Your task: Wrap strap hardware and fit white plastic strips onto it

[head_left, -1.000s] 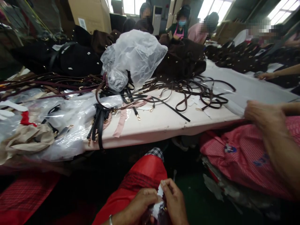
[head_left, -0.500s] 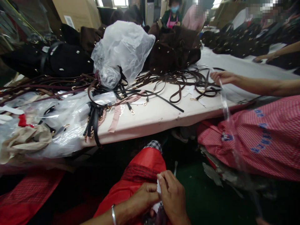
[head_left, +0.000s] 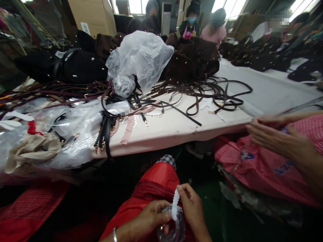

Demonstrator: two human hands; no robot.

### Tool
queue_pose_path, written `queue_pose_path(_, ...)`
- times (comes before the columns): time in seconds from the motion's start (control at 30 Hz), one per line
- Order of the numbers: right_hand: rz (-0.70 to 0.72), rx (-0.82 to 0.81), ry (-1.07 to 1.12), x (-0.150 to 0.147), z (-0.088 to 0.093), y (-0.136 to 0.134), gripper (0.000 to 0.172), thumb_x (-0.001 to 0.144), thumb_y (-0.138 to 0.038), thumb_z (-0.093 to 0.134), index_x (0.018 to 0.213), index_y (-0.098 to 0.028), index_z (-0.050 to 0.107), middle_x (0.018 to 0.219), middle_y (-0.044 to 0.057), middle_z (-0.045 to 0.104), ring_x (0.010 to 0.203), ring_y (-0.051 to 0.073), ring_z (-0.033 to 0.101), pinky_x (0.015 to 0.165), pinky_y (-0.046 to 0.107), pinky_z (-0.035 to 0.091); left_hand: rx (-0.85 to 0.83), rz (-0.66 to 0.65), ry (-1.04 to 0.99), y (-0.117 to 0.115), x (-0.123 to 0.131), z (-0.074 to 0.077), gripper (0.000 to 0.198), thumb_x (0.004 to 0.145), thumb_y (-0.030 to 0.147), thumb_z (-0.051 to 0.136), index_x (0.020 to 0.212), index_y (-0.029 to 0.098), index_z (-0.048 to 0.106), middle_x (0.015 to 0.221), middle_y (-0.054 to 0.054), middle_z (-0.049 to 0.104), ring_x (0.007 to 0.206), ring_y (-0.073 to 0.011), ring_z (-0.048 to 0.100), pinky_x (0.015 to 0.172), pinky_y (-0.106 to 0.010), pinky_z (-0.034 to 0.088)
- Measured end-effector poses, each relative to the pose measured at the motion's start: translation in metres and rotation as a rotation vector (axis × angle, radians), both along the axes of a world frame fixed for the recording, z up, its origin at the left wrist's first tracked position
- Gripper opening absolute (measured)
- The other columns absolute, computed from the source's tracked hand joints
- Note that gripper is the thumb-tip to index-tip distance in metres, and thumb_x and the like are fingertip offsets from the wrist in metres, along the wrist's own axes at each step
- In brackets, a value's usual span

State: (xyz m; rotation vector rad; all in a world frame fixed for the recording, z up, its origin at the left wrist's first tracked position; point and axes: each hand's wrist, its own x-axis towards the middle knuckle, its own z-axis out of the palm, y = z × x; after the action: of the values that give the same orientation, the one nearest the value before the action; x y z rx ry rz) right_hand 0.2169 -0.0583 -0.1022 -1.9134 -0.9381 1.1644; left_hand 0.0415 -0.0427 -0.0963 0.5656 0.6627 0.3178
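Low over the red-covered lap, left hand has thumb and fingers closed on a shiny, plastic-wrapped coil; right hand pinches the top of a white jagged-edged strip, lower end against the coil. Can't tell if it's stuck down there. I'd want the left thumb firm at the strip's base, a light right pinch, no twist, and wrap not bunching. To the right, a co-worker's hands sit over pink checked cloth. White tabletop ahead: clear plastic and black straps at the near left edge, brown straps tangled behind. Further back, a crumpled plastic bag between black and brown bags; beyond, a cardboard box, people, bright windows.
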Motion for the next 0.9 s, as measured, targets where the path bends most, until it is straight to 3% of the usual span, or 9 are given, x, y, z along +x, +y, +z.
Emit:
queue_pose_path(0.17, -0.021, -0.002, -0.007, -0.004, 0.002, 0.004, 0.041, 0.088, -0.06, 0.051, 0.074, -0.022, 0.058, 0.062, -0.004, 0.055, 0.059, 0.016, 0.053, 0.056, 0.025, 0.039, 0.012, 0.041, 0.035, -0.005, 0.001, -0.007, 0.043, 0.077, 0.051, 0.077, 0.09, 0.011, 0.065, 0.065, -0.001, 0.058, 0.053, -0.0099, 0.047, 0.055, -0.022, 0.034)
queue_pose_path(0.3, -0.013, 0.015, -0.008, -0.005, 0.0, 0.005, 0.043, 0.088, -0.061, 0.052, 0.073, -0.021, 0.058, 0.061, -0.003, 0.055, 0.059, 0.016, 0.052, 0.056, 0.025, 0.038, 0.04, -0.022, 0.017, -0.001, 0.001, -0.013, 0.054, 0.072, 0.061, 0.078, 0.09, 0.012, 0.066, 0.067, 0.0, 0.058, 0.053, -0.0084, 0.044, 0.052, -0.02, 0.027)
queue_pose_path(0.37, -0.016, 0.03, 0.018, -0.003, 0.0, 0.005, 0.045, 0.087, -0.063, 0.051, 0.072, -0.021, 0.058, 0.061, -0.003, 0.054, 0.059, 0.016, 0.052, 0.056, 0.025, 0.038, 0.033, -0.033, 0.005, 0.006, 0.002, -0.011, 0.057, 0.068, 0.062, 0.081, 0.091, 0.012, 0.066, 0.07, 0.0, 0.058, 0.056, -0.0081, 0.043, 0.054, -0.02, 0.028)
queue_pose_path(0.5, -0.034, 0.042, 0.098, 0.0, 0.001, 0.004, 0.046, 0.087, -0.066, 0.05, 0.077, -0.022, 0.057, 0.062, -0.004, 0.052, 0.059, 0.016, 0.052, 0.056, 0.024, 0.04, 0.119, 0.063, 0.064, 0.022, 0.013, 0.006, 0.049, 0.074, 0.059, 0.075, 0.083, 0.012, 0.067, 0.079, -0.003, 0.059, 0.071, -0.0122, 0.049, 0.068, -0.023, 0.038)
queue_pose_path(0.67, -0.065, 0.049, 0.144, 0.006, 0.001, 0.001, 0.045, 0.086, -0.066, 0.052, 0.079, -0.022, 0.058, 0.061, -0.005, 0.051, 0.058, 0.015, 0.05, 0.053, 0.024, 0.038, 0.044, 0.0, 0.236, 0.02, 0.032, 0.003, 0.035, 0.072, 0.047, 0.069, 0.062, 0.018, 0.053, 0.051, 0.004, 0.045, 0.042, -0.0099, 0.038, 0.045, -0.024, 0.027)
queue_pose_path(0.77, -0.108, 0.029, 0.19, 0.009, -0.006, -0.002, 0.046, 0.084, -0.067, 0.054, 0.077, -0.021, 0.059, 0.06, -0.005, 0.05, 0.056, 0.015, 0.048, 0.052, 0.024, 0.036, 0.06, -0.021, 0.284, 0.015, 0.037, -0.006, 0.024, 0.069, 0.037, 0.065, 0.059, 0.018, 0.053, 0.047, 0.005, 0.042, 0.039, -0.0092, 0.036, 0.043, -0.024, 0.029)
queue_pose_path(0.9, -0.212, 0.014, 0.168, 0.009, -0.013, -0.013, 0.046, 0.083, -0.067, 0.055, 0.075, -0.021, 0.059, 0.061, -0.004, 0.052, 0.058, 0.015, 0.048, 0.053, 0.024, 0.038, 0.047, -0.062, 0.29, 0.006, 0.041, -0.01, 0.025, 0.069, 0.038, 0.065, 0.061, 0.017, 0.055, 0.055, 0.002, 0.05, 0.045, -0.0096, 0.041, 0.048, -0.025, 0.035)
